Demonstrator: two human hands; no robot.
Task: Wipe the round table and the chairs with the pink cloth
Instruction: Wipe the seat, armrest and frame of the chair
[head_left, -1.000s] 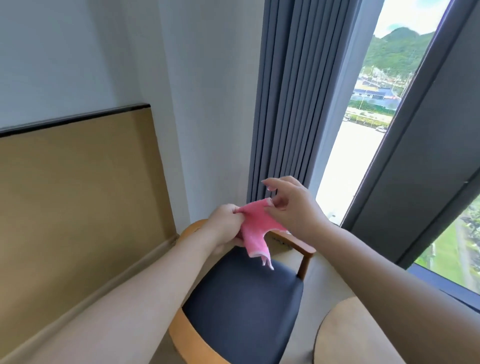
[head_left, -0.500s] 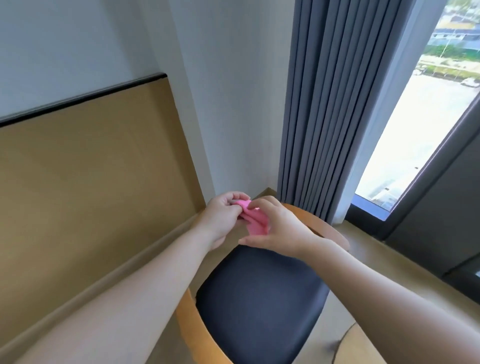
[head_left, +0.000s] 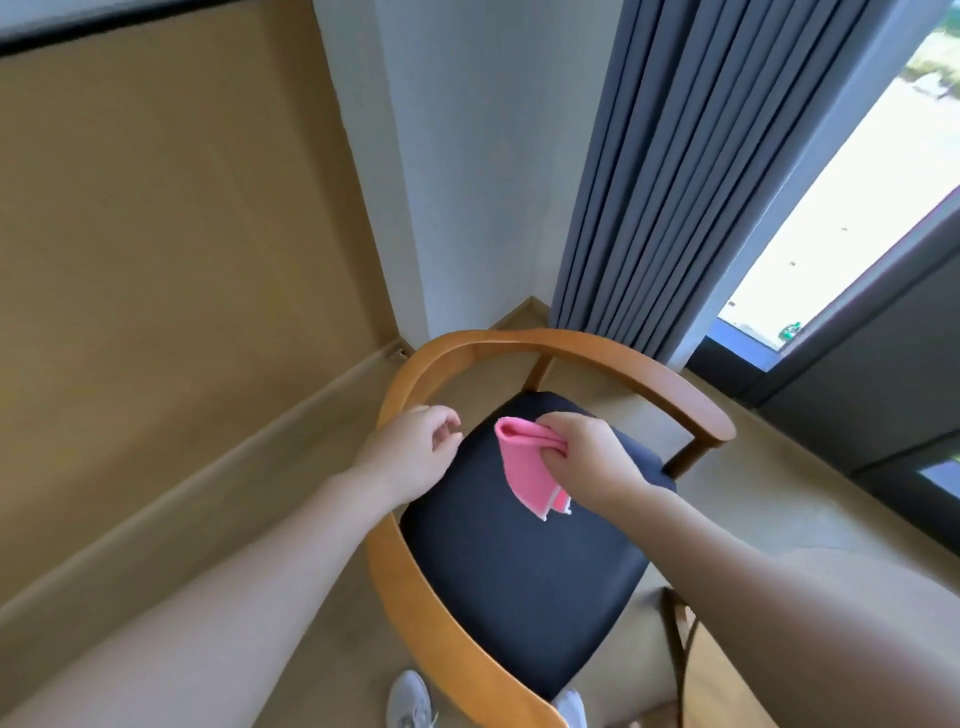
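We take the chair (head_left: 519, 571) as the reference for all positions. Nearest to us, below the front edge of its dark seat, two white shoes (head_left: 410, 701) stand on the beige floor (head_left: 753, 499). To the right of the seat's front corner, a curved wooden edge (head_left: 675, 649) shows beside our right forearm; we cannot tell for certain whether it belongs to the round table.

Over the middle of the seat, our right hand (head_left: 587, 462) pinches the pink cloth (head_left: 524, 467): the fingers are curled and pressed together around the gathered fabric. The cloth is folded, and its free end hangs down toward the seat cushion. We cannot tell whether the hanging end touches the cushion.

Over the left rear part of the seat, just inside the wooden armrest, our left hand (head_left: 410, 457) holds nothing. Its fingers are loosely curled and slightly apart. It is near the cloth but apart from it.

The curved wooden rail wraps around the back of the seat from the left side to the right.

Behind the chair, a white wall (head_left: 467, 156) meets a tan panel (head_left: 171, 234) on the left. Behind and to the right of the chair hangs a grey pleated curtain (head_left: 675, 171), and beyond it is a window (head_left: 852, 182) with a dark frame.
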